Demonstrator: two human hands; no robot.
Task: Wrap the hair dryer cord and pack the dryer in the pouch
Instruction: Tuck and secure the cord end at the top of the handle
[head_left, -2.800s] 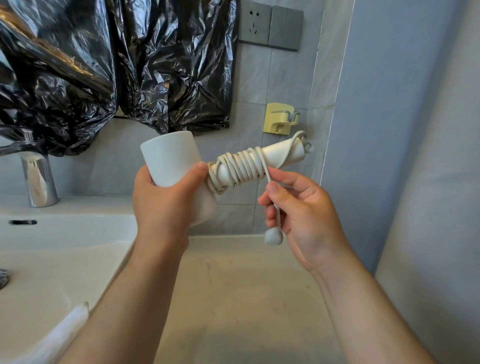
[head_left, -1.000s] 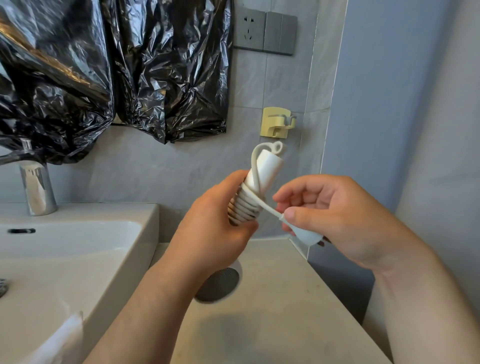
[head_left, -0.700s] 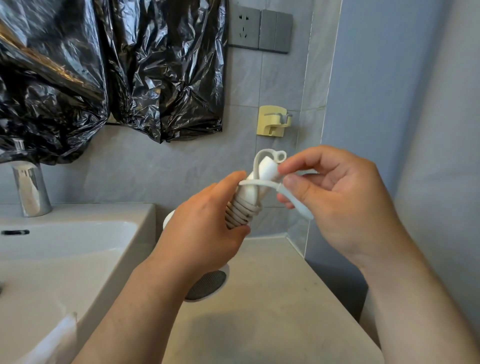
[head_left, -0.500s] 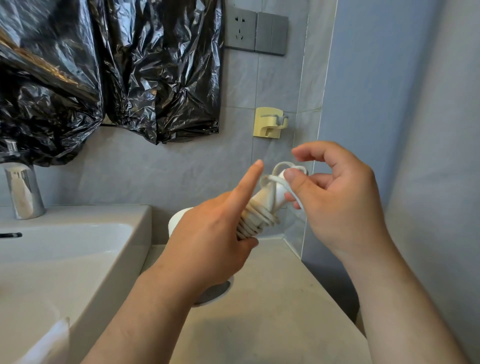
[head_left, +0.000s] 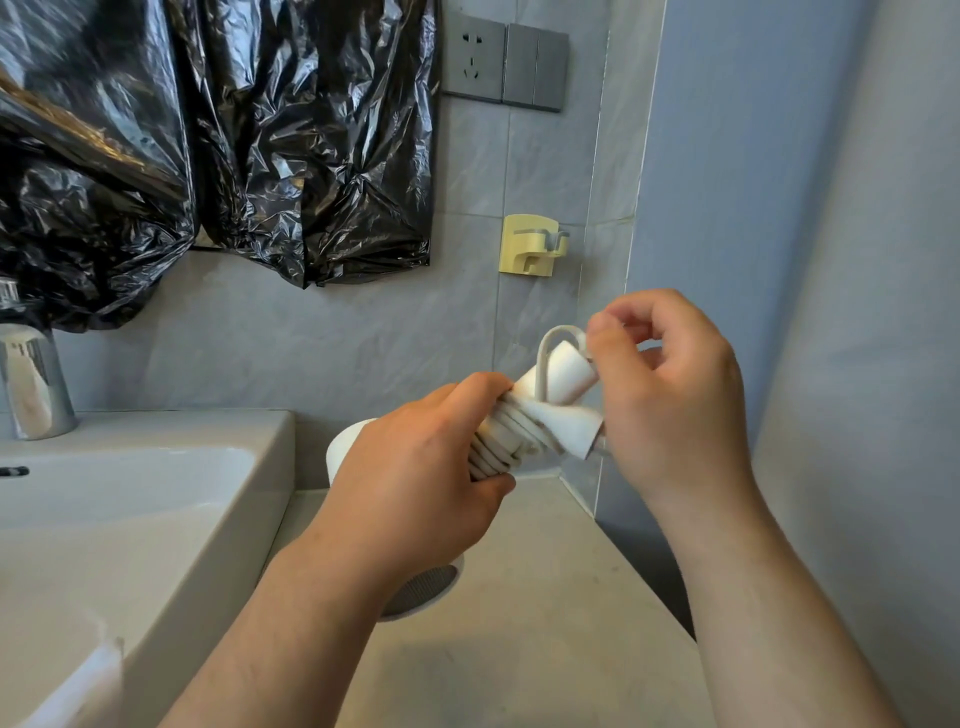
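A white hair dryer (head_left: 563, 376) is held above the counter with its handle pointing up and to the right. Its white cord (head_left: 501, 441) is coiled in several turns around the handle. My left hand (head_left: 415, 478) grips the dryer at the coils, hiding most of the barrel; the mesh end (head_left: 421, 595) shows below my wrist. My right hand (head_left: 670, 395) pinches the cord loop at the handle's tip between thumb and forefinger. The white plug (head_left: 569, 434) lies across the handle by my right palm. No pouch is in view.
A white basin (head_left: 130, 519) with a chrome tap (head_left: 28, 384) is at the left. The beige counter (head_left: 519, 649) lies below my hands. Black plastic sheeting (head_left: 208, 145), a grey socket panel (head_left: 501, 62) and a yellow wall hook (head_left: 530, 252) are on the tiled wall. A wall stands close at the right.
My right hand carried the plug end round the handle and now pinches the loop at its tip. My left forefinger, straight a moment ago, has curled back onto the coils.
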